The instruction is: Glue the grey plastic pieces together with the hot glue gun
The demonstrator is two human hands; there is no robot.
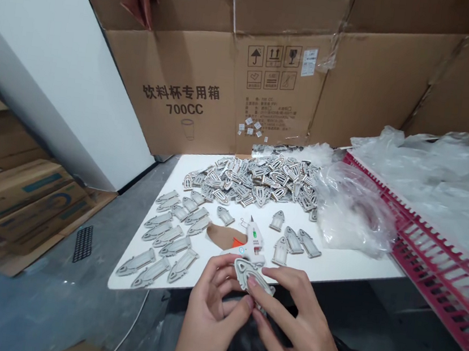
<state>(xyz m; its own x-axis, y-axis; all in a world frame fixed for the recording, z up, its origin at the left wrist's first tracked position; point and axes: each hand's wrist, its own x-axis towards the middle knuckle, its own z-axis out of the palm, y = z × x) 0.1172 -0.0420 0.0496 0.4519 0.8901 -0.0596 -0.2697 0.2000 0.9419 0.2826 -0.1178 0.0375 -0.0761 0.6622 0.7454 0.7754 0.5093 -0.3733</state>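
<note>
Just in front of the table's near edge, my left hand [215, 310] and my right hand [292, 313] grip a small grey arched piece [250, 274] between their fingers. The piece is tilted, and fingertips cover its lower part. A white glue gun [254, 240] with an orange trigger lies on the white table [221, 285] just beyond my hands, beside a brown cardboard scrap [225, 236]. Several similar grey pieces [157, 228] are spread out on the left of the table, and a few more [292, 239] lie right of the glue gun.
A large heap of grey pieces [260, 178] covers the table's back. A clear plastic bag [349, 212] sits at the right, against a pink basket [429, 262] with plastic sheeting. Cardboard boxes [188, 67] stand behind. A white cable [133, 322] hangs at the front left.
</note>
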